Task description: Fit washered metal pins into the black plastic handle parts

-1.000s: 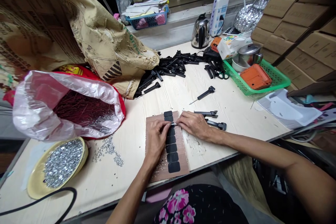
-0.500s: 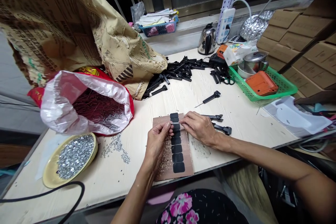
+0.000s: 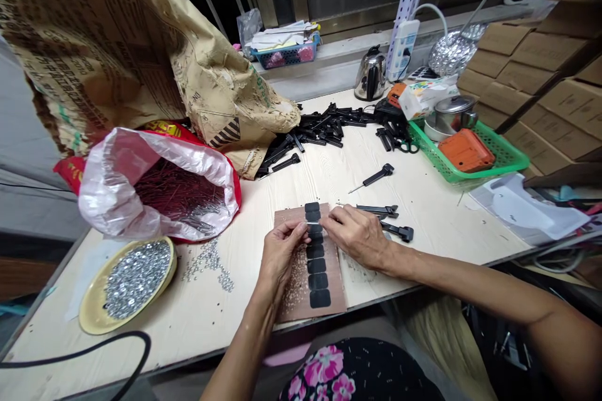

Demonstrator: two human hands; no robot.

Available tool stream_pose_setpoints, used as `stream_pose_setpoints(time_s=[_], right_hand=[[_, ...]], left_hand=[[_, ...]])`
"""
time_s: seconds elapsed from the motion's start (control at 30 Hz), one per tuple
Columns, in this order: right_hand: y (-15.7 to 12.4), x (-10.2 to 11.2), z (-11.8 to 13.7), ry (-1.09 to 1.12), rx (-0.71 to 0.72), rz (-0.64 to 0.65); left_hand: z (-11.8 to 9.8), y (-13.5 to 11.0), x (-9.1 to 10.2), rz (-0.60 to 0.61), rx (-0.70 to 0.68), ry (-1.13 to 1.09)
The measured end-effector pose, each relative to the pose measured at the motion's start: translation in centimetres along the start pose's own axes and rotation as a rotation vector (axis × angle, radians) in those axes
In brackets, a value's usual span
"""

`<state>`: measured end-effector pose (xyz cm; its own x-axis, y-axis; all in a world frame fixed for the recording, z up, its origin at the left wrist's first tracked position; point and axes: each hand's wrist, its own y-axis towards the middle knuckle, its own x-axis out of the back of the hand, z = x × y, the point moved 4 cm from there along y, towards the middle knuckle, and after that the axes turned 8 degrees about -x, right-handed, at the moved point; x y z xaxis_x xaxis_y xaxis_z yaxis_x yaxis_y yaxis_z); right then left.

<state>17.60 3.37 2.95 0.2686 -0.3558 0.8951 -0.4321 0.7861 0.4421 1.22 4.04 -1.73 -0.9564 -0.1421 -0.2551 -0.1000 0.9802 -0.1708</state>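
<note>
A thin, light metal pin point(image 3: 313, 223) runs level between my two hands. My left hand point(image 3: 283, 250) pinches its left end between thumb and fingertips. At the other end, the fingertips of my right hand point(image 3: 360, 237) are closed on it; their exact grip is partly hidden. Beneath the hands lies a brown board point(image 3: 332, 301) with a column of black rounded squares point(image 3: 318, 281) and pale crumbs scattered on its left half. Beside my right hand lie black plastic pieces with thin rods point(image 3: 397, 231), and a similar piece point(image 3: 374, 178) sits farther back.
An open red-and-white bag point(image 3: 106, 200) holds many thin metal pins. A yellow bowl point(image 3: 89, 321) of small shiny metal pieces stands nearby, with some spilled alongside. Black parts point(image 3: 329, 122) are heaped by a large paper sack point(image 3: 202, 75). A green basket point(image 3: 510, 160) stands at right.
My right hand has shifted slightly down, its fingers more curled around the pin's end. The pin stays between both hands. The view has moved slightly.
</note>
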Motion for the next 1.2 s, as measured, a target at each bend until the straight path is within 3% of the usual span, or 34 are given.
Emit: stream_pose_setpoints(time_s=[0.2,0.67,0.9,1.07,1.13,1.2], right_hand=[[-0.2,-0.2,-0.3,-0.033,0.037,0.008],[0.0,-1.0,-0.4,0.057,0.013,0.026],[-0.1,-2.0,-1.0,0.386,-0.145,0.181],[0.5,-3.0,-1.6,0.730,-0.311,0.456],[0.6,-3.2,-1.8,0.754,-0.345,0.463],[0.6,-3.1,-1.7,0.703,-0.309,0.383]], left_hand=[[0.9,0.3,0.2,0.013,0.077,0.034],[0.0,0.1,0.0,0.022,-0.032,0.287],[-1.1,-0.2,0.1,0.044,-0.109,0.440],[-1.1,-0.2,0.2,0.036,-0.133,0.480],[-0.7,0.0,0.3,0.038,-0.085,0.399],[-0.2,0.1,0.3,0.041,-0.028,0.298]])
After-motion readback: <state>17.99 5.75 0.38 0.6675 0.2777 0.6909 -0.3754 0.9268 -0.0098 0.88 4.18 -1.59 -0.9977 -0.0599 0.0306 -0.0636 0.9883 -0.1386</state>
